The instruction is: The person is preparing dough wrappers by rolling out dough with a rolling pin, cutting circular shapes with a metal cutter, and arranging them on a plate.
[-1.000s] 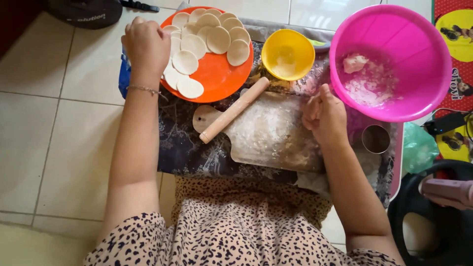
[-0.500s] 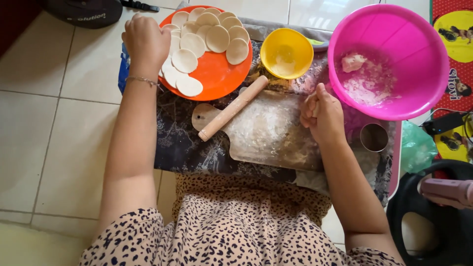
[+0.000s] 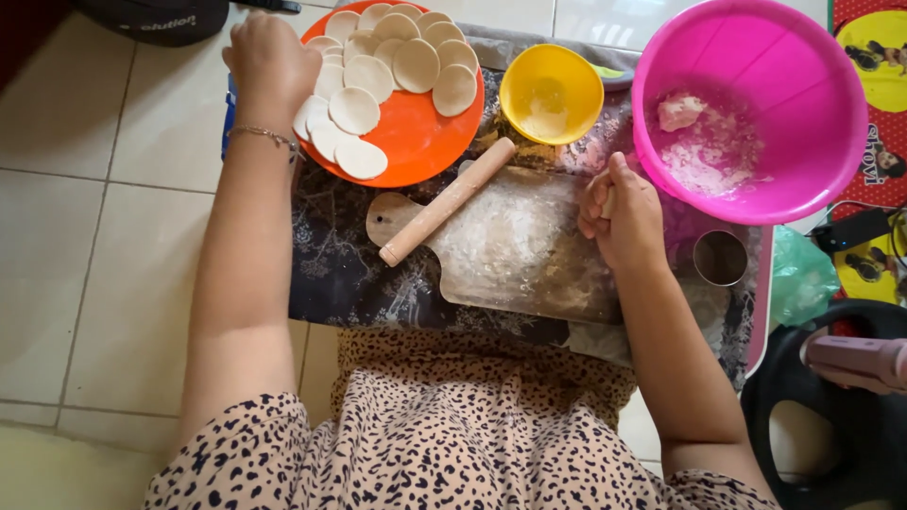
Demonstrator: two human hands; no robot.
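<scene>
Left hand (image 3: 269,61) rests curled at plate (image 3: 425,151) rim, touching the dough discs (image 3: 354,109). Right hand (image 3: 624,212) fingers closed, pinching a small dough bit over board (image 3: 529,255). Rolling pin (image 3: 446,201) lies diagonally between them, nearer the right.

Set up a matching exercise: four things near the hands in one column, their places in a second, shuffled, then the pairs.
1. wooden rolling pin
2. round white dough discs
3. small yellow plastic bowl
4. short metal ring cutter

A. on the orange plate
B. below the big pink tub
C. across the floured wooden board
D. between plate and tub

Pairs: 1-C, 2-A, 3-D, 4-B
</scene>
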